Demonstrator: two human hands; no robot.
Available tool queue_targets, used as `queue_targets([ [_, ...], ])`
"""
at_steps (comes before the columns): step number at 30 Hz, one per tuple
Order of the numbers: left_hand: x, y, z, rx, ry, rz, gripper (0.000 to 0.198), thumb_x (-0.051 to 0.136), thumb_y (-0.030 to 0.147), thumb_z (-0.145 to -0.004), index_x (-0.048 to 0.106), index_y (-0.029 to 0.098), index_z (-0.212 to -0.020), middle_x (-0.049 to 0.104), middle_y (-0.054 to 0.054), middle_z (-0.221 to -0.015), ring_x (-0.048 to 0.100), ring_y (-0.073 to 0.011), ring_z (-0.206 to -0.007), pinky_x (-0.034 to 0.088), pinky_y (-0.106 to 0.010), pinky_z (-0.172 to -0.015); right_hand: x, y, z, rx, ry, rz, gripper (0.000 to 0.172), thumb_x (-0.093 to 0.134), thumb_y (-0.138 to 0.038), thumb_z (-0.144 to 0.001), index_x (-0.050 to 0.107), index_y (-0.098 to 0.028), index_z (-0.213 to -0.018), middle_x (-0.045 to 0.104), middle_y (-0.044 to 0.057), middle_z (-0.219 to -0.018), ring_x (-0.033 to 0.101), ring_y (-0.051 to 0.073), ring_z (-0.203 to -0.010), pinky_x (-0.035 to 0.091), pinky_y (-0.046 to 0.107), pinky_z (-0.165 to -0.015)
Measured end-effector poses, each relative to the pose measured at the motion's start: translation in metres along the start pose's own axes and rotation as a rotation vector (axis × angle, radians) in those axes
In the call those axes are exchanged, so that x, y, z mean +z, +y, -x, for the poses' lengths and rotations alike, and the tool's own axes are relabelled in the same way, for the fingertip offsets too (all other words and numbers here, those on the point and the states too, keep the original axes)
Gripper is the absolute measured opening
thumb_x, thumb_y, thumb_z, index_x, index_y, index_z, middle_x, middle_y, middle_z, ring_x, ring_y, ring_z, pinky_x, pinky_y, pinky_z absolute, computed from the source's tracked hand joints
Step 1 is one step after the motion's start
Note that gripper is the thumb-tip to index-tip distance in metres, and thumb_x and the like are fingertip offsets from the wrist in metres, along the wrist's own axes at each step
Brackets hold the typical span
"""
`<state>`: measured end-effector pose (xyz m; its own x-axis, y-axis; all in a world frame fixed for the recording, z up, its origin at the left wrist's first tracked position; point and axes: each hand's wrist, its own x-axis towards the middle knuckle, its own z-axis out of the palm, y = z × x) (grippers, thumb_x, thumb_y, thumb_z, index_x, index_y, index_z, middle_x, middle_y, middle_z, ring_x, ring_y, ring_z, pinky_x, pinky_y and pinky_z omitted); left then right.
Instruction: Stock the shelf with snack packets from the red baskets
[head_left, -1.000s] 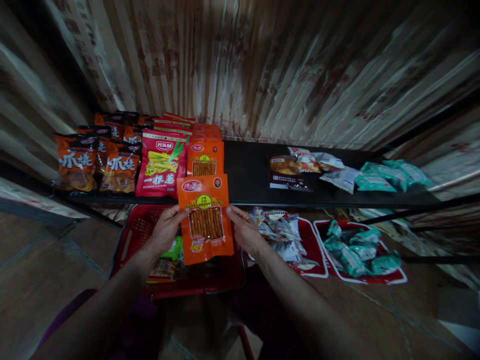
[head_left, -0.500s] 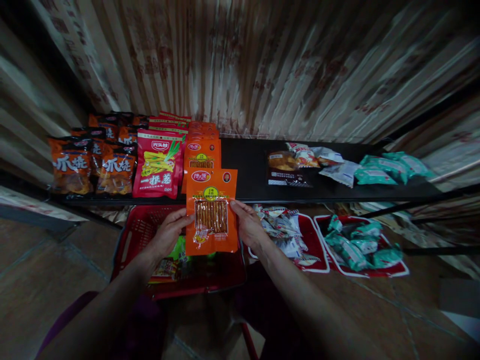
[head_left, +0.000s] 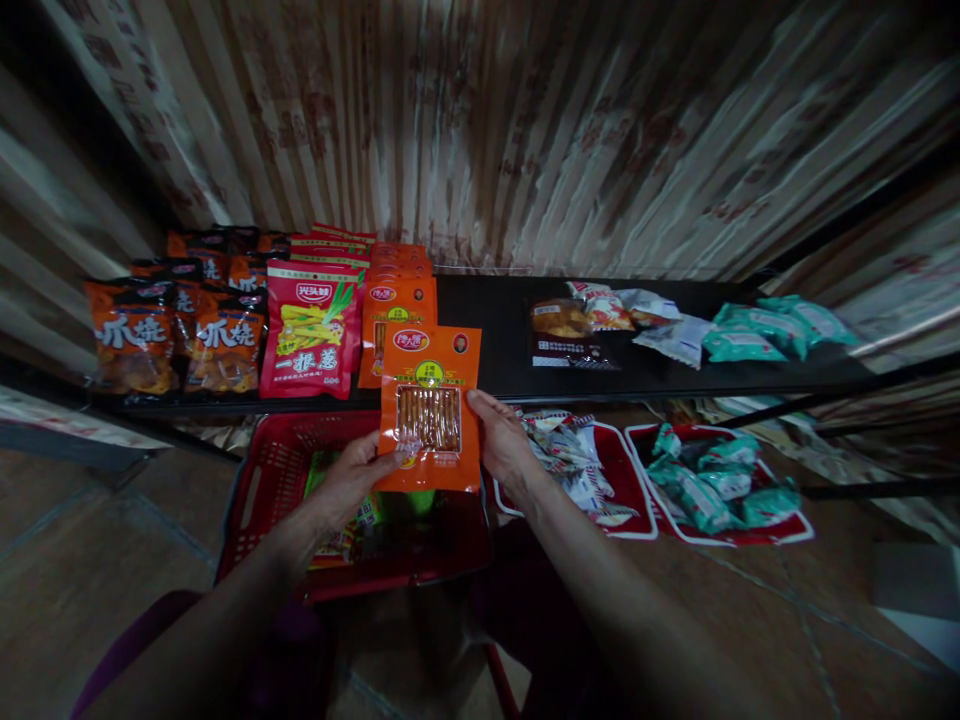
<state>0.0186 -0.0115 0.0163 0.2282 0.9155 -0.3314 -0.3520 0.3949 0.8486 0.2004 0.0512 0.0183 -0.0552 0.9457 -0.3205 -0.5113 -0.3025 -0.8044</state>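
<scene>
An orange snack packet [head_left: 429, 415] with a clear window showing brown sticks is held upright between my hands, in front of the shelf's edge. My left hand [head_left: 356, 478] pinches its lower left side, thumb on the front. My right hand [head_left: 504, 440] grips its right edge, thumb on the front. Just behind it, similar orange packets [head_left: 396, 302] stand in a row on the black shelf [head_left: 487, 310]. Left of that row is a row of pink-red packets [head_left: 311, 330]. A red basket [head_left: 251, 500] below the packet holds green and colourful packets [head_left: 341, 530].
Orange-and-black bags [head_left: 225, 340] stand at the shelf's left end. To the right lie a brown bag [head_left: 566, 335], white packets [head_left: 671, 335] and teal packets [head_left: 750, 335]. Beneath are a basket of white packets [head_left: 577, 470] and a basket of teal packets [head_left: 705, 495].
The orange packet has moved slightly right and up, its top tilting a little. My left hand has shifted lower on its left side. My right hand keeps its grip.
</scene>
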Motion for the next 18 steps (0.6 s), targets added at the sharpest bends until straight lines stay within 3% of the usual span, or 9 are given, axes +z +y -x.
queue_targets([
  [6, -0.006, 0.001, -0.005, 0.043, 0.054, 0.027, 0.035, 0.073, 0.028, -0.069, 0.065, 0.017, -0.102, 0.071, -0.008, -0.103, 0.065, -0.022, -0.095, 0.047, -0.035, -0.088, 0.002, -0.006, 0.007, 0.055, -0.08, 0.011, 0.028, 0.083, -0.033, -0.056, 0.069, -0.021, -0.078, 0.074, -0.002, -0.074, 0.066, 0.015, -0.066, 0.052, 0.027, -0.068],
  [12, -0.013, 0.006, -0.011, 0.161, 0.121, 0.062, 0.037, 0.073, 0.027, -0.068, 0.064, 0.015, -0.102, 0.071, -0.007, -0.101, 0.065, -0.022, -0.094, 0.047, -0.035, -0.087, 0.001, 0.001, 0.014, 0.079, -0.353, 0.169, 0.031, 0.079, -0.031, -0.063, 0.07, -0.022, -0.091, 0.073, -0.001, -0.09, 0.067, 0.015, -0.079, 0.049, 0.028, -0.079],
  [18, -0.012, 0.008, -0.015, 0.2, 0.144, 0.063, 0.032, 0.073, 0.027, -0.067, 0.065, 0.015, -0.096, 0.072, -0.007, -0.096, 0.066, -0.0213, -0.087, 0.049, -0.033, -0.082, -0.002, 0.015, 0.01, 0.061, -0.365, 0.267, 0.032, 0.078, -0.031, -0.065, 0.069, -0.022, -0.094, 0.072, -0.002, -0.088, 0.065, 0.014, -0.075, 0.05, 0.027, -0.072],
])
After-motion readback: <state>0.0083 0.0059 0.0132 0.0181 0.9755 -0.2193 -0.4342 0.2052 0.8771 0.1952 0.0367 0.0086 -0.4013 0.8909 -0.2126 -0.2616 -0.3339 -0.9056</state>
